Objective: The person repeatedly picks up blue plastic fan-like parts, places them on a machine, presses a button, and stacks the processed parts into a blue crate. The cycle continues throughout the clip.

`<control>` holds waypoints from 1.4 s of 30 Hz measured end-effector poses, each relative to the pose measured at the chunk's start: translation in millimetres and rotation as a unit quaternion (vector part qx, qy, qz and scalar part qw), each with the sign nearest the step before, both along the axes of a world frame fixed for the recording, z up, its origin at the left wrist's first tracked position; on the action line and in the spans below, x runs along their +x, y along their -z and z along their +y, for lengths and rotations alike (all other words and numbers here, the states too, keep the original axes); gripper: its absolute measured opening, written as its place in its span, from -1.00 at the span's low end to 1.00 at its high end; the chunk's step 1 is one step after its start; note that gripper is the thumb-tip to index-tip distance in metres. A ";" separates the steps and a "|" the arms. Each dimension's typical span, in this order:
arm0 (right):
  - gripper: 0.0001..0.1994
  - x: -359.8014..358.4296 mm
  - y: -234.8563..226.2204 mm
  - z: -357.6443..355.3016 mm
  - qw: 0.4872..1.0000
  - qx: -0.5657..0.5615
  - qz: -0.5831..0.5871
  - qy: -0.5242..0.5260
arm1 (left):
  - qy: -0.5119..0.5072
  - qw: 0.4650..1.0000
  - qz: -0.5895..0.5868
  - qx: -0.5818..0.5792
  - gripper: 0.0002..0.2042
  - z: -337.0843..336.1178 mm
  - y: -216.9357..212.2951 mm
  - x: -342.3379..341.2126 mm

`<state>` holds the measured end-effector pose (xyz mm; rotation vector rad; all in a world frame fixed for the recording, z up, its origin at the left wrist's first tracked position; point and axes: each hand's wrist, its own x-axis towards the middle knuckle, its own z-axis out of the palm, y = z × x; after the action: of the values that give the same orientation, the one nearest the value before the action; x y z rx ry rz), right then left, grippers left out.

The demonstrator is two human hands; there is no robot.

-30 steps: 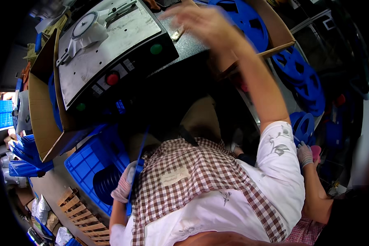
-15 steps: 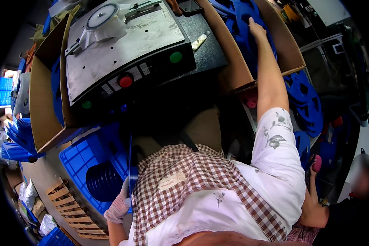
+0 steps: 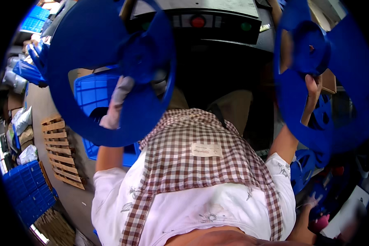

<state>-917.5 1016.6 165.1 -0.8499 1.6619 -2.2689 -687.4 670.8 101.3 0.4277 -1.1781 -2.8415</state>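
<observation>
Two large blue plastic reel flanges, round with wide cutouts and a raised centre hub, are held up in front of me, one per hand. My left hand (image 3: 118, 102), in a pale glove, reaches across a cutout of the left reel flange (image 3: 86, 45). Its fingers are closed at the hub, with the tips partly hidden. On the right, my bare right hand (image 3: 313, 88) grips the right reel flange (image 3: 350, 53) just below its hub. The two flanges are well apart, and both look tilted.
Beyond the flanges stands a machine with a red button (image 3: 198, 21) and green ones. A blue crate (image 3: 90, 90) lies behind the left flange. Farther left are a wooden pallet (image 3: 57, 151) and blue crates (image 3: 28, 188). More blue flanges (image 3: 303, 164) and another person's hand (image 3: 313, 201) are at lower right.
My right hand has come out of the cardboard box with a blue reel flange. My left hand has risen from beside my hip, bringing its flange up into full view.
</observation>
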 end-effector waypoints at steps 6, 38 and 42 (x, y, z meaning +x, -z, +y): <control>-0.39 40.5 15.9 -116.3 0.995 0.017 0.033 -0.095 | -0.073 0.989 0.125 0.032 -0.39 58.0 -21.5 -51.6; -0.43 65.8 28.5 -157.5 0.986 0.071 0.151 -0.012 | -0.123 0.942 0.247 -0.190 -0.28 65.5 6.0 -78.1; -0.44 66.5 28.9 -161.0 0.992 0.039 0.112 -0.043 | -0.123 0.939 0.259 -0.192 -0.27 61.1 22.3 -87.9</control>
<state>-851.0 855.5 136.2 -1.1708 1.7541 -2.1011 -775.4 731.9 79.0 -0.1744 -1.3850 -2.2263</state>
